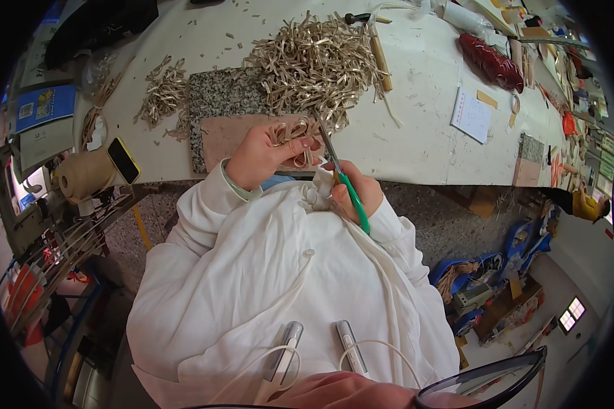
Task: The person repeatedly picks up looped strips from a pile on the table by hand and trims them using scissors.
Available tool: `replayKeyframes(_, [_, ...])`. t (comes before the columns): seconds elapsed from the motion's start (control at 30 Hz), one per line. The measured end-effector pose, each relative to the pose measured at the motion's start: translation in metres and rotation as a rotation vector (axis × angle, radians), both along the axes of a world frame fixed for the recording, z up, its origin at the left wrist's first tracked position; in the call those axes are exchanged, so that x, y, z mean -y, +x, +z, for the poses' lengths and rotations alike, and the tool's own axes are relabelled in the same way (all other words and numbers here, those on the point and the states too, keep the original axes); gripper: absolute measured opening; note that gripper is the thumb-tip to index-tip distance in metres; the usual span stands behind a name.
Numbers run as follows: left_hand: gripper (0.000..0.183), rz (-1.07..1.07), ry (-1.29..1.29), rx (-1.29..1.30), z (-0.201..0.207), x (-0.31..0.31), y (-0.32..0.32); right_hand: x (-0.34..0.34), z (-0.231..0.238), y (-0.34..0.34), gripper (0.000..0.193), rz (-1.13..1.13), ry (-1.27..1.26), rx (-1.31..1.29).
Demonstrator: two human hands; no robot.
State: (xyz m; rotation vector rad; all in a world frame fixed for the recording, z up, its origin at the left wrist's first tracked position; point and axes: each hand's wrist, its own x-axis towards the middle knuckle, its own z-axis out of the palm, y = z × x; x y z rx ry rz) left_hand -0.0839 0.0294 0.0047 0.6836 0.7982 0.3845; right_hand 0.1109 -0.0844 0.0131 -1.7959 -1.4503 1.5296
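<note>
Close to the table's near edge, my left hand (262,155) pinches a bunch of thin looped strips (299,129), pale gold and shiny. My right hand (363,194) grips scissors (356,202) by their green handle. The blades point up and away, just right of the loops; whether they touch a strip I cannot tell. Under and behind my left hand lies a pinkish board (218,140) on a speckled granite slab (226,92). A large heap of similar gold strips (314,65) covers the slab's far right corner and the table beyond.
A smaller strip pile (164,88) lies left of the slab. A hammer (381,58) rests beside the heap. At left are a phone (123,161) and a beige roll (83,174). Rightward lie a paper pad (471,114), a dark red bundle (491,63) and another slab (529,160).
</note>
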Motion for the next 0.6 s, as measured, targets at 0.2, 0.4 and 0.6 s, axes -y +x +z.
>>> replayKeyframes(0.2, [0.024, 0.004, -0.023, 0.013, 0.0005, 0.0013, 0.0012, -0.002, 0.0041, -0.0001, 0.062, -0.041, 0.01, -0.052])
replayKeyframes(0.4, [0.024, 0.003, -0.029, 0.0, -0.0002, 0.0008, 0.0021, 0.0, -0.0013, -0.0005, 0.06, -0.049, 0.021, -0.035])
replayKeyframes(0.6, [0.021, -0.004, -0.037, -0.064, -0.008, -0.0001, 0.0019, 0.0037, -0.0054, -0.0045, 0.05, -0.191, -0.001, -0.043])
